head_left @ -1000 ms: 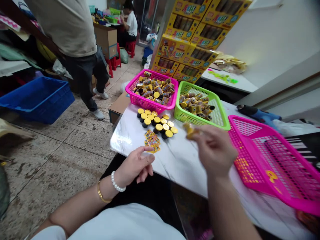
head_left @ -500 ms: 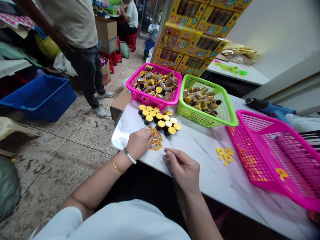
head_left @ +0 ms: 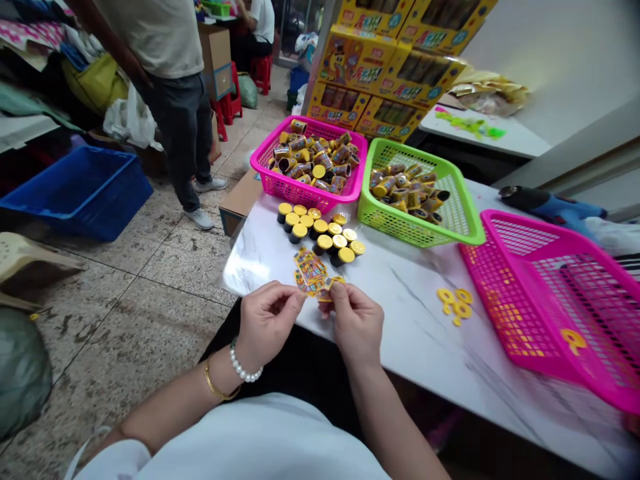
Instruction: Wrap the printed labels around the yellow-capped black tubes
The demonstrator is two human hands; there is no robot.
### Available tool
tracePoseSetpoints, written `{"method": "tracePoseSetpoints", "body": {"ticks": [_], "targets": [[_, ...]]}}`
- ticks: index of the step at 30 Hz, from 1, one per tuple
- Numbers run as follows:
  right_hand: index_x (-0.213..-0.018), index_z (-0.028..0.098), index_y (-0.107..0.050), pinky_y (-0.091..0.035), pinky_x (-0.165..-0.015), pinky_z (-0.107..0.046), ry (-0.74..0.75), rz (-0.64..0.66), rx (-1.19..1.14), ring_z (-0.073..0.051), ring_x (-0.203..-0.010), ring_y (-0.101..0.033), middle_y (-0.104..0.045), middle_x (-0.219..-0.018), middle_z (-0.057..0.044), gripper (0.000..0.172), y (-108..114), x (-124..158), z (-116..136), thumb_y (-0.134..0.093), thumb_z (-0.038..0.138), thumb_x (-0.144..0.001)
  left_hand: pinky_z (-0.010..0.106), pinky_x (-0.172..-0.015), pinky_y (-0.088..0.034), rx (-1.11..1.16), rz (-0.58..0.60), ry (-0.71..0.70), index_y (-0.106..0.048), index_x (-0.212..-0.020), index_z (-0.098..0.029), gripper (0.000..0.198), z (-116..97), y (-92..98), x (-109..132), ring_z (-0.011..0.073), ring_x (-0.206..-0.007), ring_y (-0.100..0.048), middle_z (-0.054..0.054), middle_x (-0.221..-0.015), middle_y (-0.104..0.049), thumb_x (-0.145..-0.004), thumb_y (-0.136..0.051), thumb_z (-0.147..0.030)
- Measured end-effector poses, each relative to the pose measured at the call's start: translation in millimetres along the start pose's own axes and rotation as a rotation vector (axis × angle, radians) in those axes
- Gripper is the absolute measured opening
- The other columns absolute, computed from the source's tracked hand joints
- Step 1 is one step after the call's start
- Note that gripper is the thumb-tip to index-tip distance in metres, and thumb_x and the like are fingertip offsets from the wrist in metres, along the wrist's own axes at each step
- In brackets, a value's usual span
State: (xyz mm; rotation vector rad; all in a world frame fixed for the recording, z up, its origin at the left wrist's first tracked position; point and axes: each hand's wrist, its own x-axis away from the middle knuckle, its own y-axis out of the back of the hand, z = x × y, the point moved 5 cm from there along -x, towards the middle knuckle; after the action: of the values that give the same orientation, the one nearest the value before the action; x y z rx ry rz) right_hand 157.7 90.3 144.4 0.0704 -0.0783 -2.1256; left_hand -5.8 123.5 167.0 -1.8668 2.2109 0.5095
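Observation:
My right hand (head_left: 357, 320) pinches a small printed yellow sticker (head_left: 327, 291) between thumb and fingers, just above the table's front edge. Close beside it, my left hand (head_left: 270, 317) has thumb and forefinger pressed together; anything between them is too small to make out. A loose pile of similar stickers (head_left: 309, 267) lies on the table directly beyond my fingertips. Behind the pile stand several small dark cups with yellow lids (head_left: 323, 243), upright in a cluster.
A pink basket (head_left: 310, 200) and a green basket (head_left: 400, 230) hold many labelled cups. Yellow rings (head_left: 456, 303) lie right, near another pink basket (head_left: 510, 320). Yellow boxes (head_left: 370, 63) are stacked behind. A person (head_left: 170, 87) stands left near a blue bin (head_left: 75, 200).
My left hand has drawn back from the sticker pile toward me. My right hand has moved slightly left and now shows a sticker in its fingers. The hands are closer together.

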Motion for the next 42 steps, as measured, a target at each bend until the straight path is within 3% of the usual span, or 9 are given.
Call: {"method": "tracePoseSetpoints", "body": {"ticks": [3, 10, 14, 19, 27, 31, 34, 39, 42], "targets": [[-0.063, 0.016, -0.069, -0.042, -0.043, -0.022, 0.023, 0.015, 0.016, -0.011, -0.045, -0.051, -0.062, -0.053, -0.001, 0.045, -8, 7, 2, -0.067, 0.055, -0.085, 0.02, -0.051, -0.043, 0.122, 0.007, 0.125, -0.075, -0.084, -0.015, 0.019, 4, -2.4, 3, 0.0079, -0.053, -0.052, 0.001, -0.066, -0.065, -0.091, -0.064, -0.029], [-0.061, 0.016, -0.069, -0.039, -0.044, -0.024, 0.096, 0.01, 0.096, -0.011, -0.045, -0.047, -0.06, -0.053, -0.001, 0.044, -15, 8, 7, -0.066, 0.052, -0.086, 0.022, -0.054, -0.044, 0.092, -0.077, 0.143, -0.077, -0.08, -0.015, 0.017, 5, 1.6, 4, 0.0101, -0.057, -0.055, 0.003, -0.066, -0.067, -0.087, -0.069, -0.028], [-0.06, 0.016, -0.068, -0.041, -0.046, -0.024, 0.128, 0.067, 0.111, -0.012, -0.047, -0.049, -0.059, -0.053, 0.0, 0.042, -19, 14, 6, -0.065, 0.048, -0.088, 0.022, -0.055, -0.047, 0.159, -0.086, 0.258, -0.076, -0.082, -0.015, 0.016, 16, 1.4, 3, 0.0109, -0.059, -0.059, 0.005, -0.074, -0.072, -0.084, -0.069, -0.029], [-0.058, 0.016, -0.064, -0.041, -0.047, -0.024, 0.116, 0.074, 0.106, -0.012, -0.048, -0.048, -0.057, -0.053, 0.0, 0.046, -19, 21, 3, -0.063, 0.05, -0.089, 0.019, -0.044, -0.04, 0.265, -0.089, 0.418, -0.074, -0.08, -0.014, 0.019, 25, -1.1, 3, 0.0062, -0.045, -0.046, -0.001, -0.059, -0.064, -0.078, -0.072, -0.033], [-0.064, 0.017, -0.067, -0.048, -0.052, -0.026, 0.136, 0.096, 0.144, -0.014, -0.053, -0.053, -0.06, -0.061, -0.002, 0.045, -21, 24, -13, -0.059, 0.05, -0.092, 0.02, -0.049, -0.044, 0.264, -0.097, 0.365, -0.076, -0.082, -0.015, 0.018, 20, 5.2, 4, 0.0086, -0.054, -0.053, 0.002, -0.067, -0.066, -0.08, -0.072, -0.033], [-0.063, 0.017, -0.066, -0.044, -0.052, -0.026, 0.191, 0.125, 0.16, -0.014, -0.053, -0.051, -0.058, -0.06, -0.001, 0.043, -24, 22, -9, -0.058, 0.046, -0.094, 0.022, -0.057, -0.048, 0.227, -0.069, 0.29, -0.077, -0.078, -0.017, 0.016, 18, 7.4, 3, 0.0115, -0.064, -0.059, 0.004, -0.072, -0.068, -0.082, -0.071, -0.031], [-0.058, 0.017, -0.06, -0.039, -0.051, -0.025, 0.27, 0.14, 0.204, -0.012, -0.052, -0.046, -0.052, -0.056, 0.001, 0.044, -28, 22, -2, -0.059, 0.042, -0.094, 0.023, -0.057, -0.049, 0.212, -0.082, 0.275, -0.077, -0.074, -0.017, 0.014, 19, 10.6, 2, 0.0122, -0.066, -0.059, 0.005, -0.075, -0.068, -0.075, -0.077, -0.032], [-0.058, 0.018, -0.058, -0.038, -0.051, -0.025, 0.375, 0.219, 0.296, -0.011, -0.051, -0.047, -0.053, -0.056, 0.001, 0.045, -31, 25, 7, -0.055, 0.038, -0.097, 0.017, -0.036, -0.028, 0.43, 0.053, 0.665, -0.071, -0.072, -0.014, 0.035, 39, 6.4, 5, 0.0045, -0.038, -0.039, -0.004, -0.05, -0.053, -0.067, -0.082, -0.046], [-0.07, 0.019, -0.067, -0.041, -0.054, -0.025, 0.46, 0.199, 0.435, -0.013, -0.054, -0.054, -0.063, -0.063, -0.001, 0.038, -19, 12, 18, -0.055, 0.043, -0.097, 0.017, -0.033, -0.02, 0.513, 0.054, 0.752, -0.065, -0.073, -0.015, 0.043, 43, 8.1, 6, 0.0031, -0.032, -0.035, -0.006, -0.049, -0.051, -0.066, -0.081, -0.053]]}}
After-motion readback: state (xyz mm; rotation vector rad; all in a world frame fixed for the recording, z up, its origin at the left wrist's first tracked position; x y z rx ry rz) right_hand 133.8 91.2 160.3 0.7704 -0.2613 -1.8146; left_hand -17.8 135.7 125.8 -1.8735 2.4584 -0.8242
